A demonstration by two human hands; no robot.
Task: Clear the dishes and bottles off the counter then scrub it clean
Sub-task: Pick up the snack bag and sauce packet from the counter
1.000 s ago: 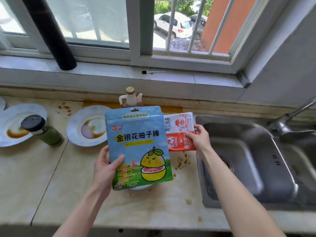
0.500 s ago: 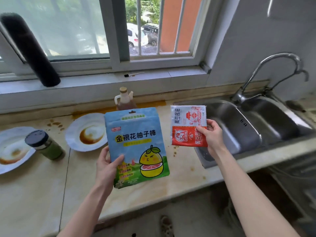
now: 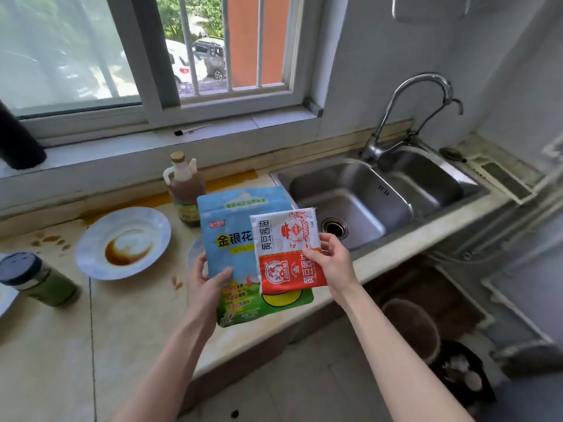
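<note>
My left hand [image 3: 204, 284] grips a blue snack pouch [image 3: 231, 220] by its left edge, above the counter's front. My right hand [image 3: 332, 263] pinches a red and white sauce packet [image 3: 286, 248] and holds it over the pouch's right half. On the stained counter [image 3: 128, 315] stand a white plate [image 3: 94, 248] smeared with brown sauce, a brown oil bottle [image 3: 184, 187] with a cork, and a green jar [image 3: 39, 278] with a dark lid. A second plate's rim [image 3: 195, 251] peeks out behind the pouch.
A steel double sink [image 3: 359, 193] with a curved tap [image 3: 405, 108] lies to the right. Below the counter edge stand a brown bin [image 3: 411, 327] and a black dustpan [image 3: 463, 370] with scraps. A window sill [image 3: 213, 132] runs along the back.
My right hand has brought the sauce packet left, so it now overlaps the pouch. The view has swung right and down, showing the floor and bin.
</note>
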